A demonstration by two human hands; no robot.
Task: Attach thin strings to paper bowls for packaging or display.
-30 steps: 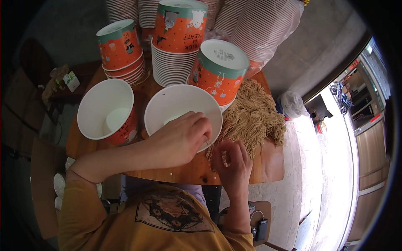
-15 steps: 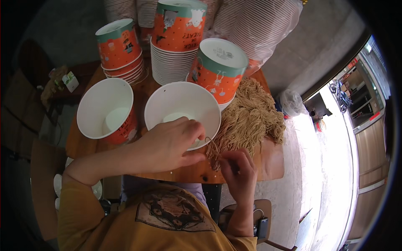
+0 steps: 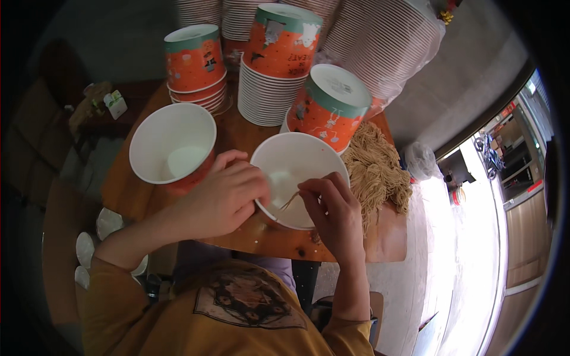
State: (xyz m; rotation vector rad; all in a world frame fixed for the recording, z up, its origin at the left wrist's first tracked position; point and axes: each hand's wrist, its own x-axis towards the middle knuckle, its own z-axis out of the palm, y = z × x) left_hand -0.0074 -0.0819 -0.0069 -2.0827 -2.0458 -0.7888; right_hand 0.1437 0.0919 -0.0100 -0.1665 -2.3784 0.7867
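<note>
Over the mouth of a white-lined paper bucket (image 3: 309, 145), my right hand (image 3: 335, 219) pinches a short tan cord (image 3: 290, 200) between thumb and fingers. At that bucket's left rim is my left hand (image 3: 219, 199), its fingers bent and its fingertips blurred; whether it grips the rim I cannot tell. A second paper bucket (image 3: 172, 139), orange outside and white inside, stands open just beyond my left hand. To the right, behind my right hand, lies a loose heap of tan cords (image 3: 377, 169) on the wooden table (image 3: 237, 234).
Upside-down orange and green buckets stand along the far side: a short stack (image 3: 193, 59), a tall stack (image 3: 270, 89) and another bucket (image 3: 329, 110). Behind them rise plastic-wrapped bucket stacks (image 3: 392, 47). A clear plastic bag (image 3: 420, 160) sits beyond the table's right edge.
My left hand has come away from the cord to the bucket's left rim. My right hand has moved over the bucket with the cord. The view has shifted slightly.
</note>
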